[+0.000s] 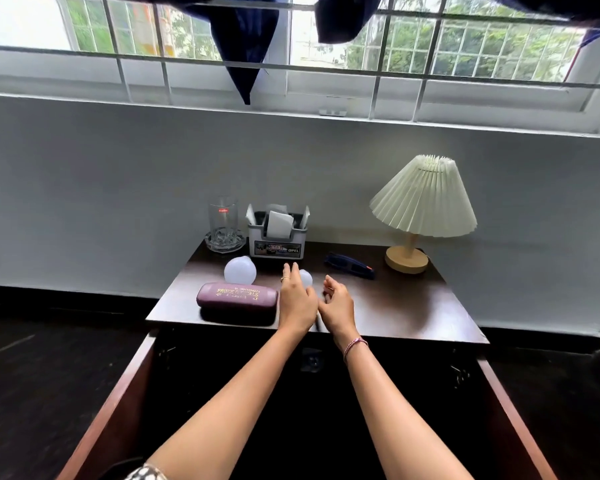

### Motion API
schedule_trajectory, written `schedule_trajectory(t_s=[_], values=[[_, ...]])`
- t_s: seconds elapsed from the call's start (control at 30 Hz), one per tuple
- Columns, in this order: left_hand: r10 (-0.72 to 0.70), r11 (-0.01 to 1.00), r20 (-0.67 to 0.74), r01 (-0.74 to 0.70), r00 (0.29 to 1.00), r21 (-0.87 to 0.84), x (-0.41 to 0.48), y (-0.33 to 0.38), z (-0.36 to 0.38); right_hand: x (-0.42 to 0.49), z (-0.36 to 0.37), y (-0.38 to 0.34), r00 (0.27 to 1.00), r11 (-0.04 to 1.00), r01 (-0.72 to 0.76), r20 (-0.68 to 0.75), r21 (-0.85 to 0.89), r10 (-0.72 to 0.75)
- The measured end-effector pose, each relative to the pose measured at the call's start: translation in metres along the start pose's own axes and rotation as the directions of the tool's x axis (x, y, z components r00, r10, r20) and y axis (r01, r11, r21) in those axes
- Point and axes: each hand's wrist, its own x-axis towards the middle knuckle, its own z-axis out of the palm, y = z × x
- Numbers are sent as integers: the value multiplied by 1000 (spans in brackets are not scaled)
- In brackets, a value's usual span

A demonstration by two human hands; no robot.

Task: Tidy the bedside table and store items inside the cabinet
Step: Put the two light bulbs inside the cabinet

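A dark wooden bedside table (pixel 406 306) stands against the wall. On it lie a maroon glasses case (pixel 237 296), a large white bulb (pixel 239 270) and a smaller white bulb (pixel 306 277). My left hand (pixel 297 299) hovers over the table's middle with fingers spread, just in front of the small bulb and partly hiding it. My right hand (pixel 338 306) is beside it, fingers loosely curled, holding nothing that I can see. A dark blue folded object (pixel 349 265) lies further back.
At the back stand a glass on a glass dish (pixel 223 225), a tissue holder (pixel 278 235) and a pleated lamp (pixel 421 209). Below the tabletop the cabinet (pixel 309 393) is open, with both doors (pixel 125 403) swung outward and a dark interior.
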Motion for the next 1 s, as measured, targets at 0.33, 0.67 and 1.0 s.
schedule_trajectory(t_s=[0.33,0.67,1.0], values=[[11,997,-80,-6,997,71,12,-9,23,7,2,7,999,1000,7,53,18,-8],[106,994,-227,-99,968,44,11,-11,32,9,3,11,1000,995,16,-27,95,-14],[70,995,-276,-86,959,-47,12,-22,27,7,7,11,992,983,-17,-122,183,40]])
